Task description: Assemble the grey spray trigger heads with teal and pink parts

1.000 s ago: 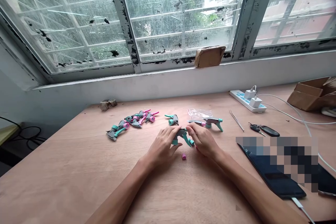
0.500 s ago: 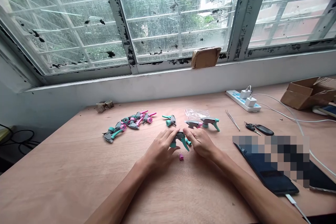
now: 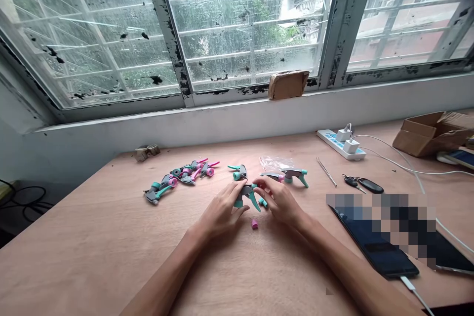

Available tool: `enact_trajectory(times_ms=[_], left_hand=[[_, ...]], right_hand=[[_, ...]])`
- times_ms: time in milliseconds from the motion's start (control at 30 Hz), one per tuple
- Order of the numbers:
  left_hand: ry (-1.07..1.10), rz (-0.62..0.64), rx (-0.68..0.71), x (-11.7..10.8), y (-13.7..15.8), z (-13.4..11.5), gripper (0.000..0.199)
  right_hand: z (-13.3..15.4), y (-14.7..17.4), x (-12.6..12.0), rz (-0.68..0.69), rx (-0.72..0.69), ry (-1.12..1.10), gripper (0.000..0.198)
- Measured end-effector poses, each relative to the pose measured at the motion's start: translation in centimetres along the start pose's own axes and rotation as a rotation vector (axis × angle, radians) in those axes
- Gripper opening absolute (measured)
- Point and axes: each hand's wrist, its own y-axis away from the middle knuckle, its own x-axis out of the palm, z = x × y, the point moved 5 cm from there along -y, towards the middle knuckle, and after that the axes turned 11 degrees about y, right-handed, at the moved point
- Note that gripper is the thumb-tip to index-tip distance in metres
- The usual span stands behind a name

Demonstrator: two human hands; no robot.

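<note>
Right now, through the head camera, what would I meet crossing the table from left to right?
A cluster of sprayer heads → the held sprayer head → a loose gray-and-teal sprayer head → tweezers → a black key fob → an open cardboard box.

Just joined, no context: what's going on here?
A person has a gray-and-teal spray head in the left hand, with the right hand at its teal nozzle. A pink cap and small teal parts lie on the table near the hands. More spray heads lie further back, many clustered to the left.
</note>
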Motion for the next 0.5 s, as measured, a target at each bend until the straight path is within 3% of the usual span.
enact_trajectory(times_ms=[133, 300, 500], left_hand=[[0.069, 0.006, 0.021, 0.3, 0.0, 0.1, 0.077], [0.092, -0.006, 0.049, 0.8, 0.1, 0.3, 0.085], [0.115, 0.016, 0.076, 0.3, 0.1, -0.6, 0.076]], right_hand=[[-0.7, -0.1, 0.3, -0.009, 0.058, -0.030, 0.014], [-1.0, 0.0, 1.0, 0.044, 0.083, 0.087, 0.018], [0.1, 0.0, 0.0, 0.007, -0.028, 0.269, 0.027]])
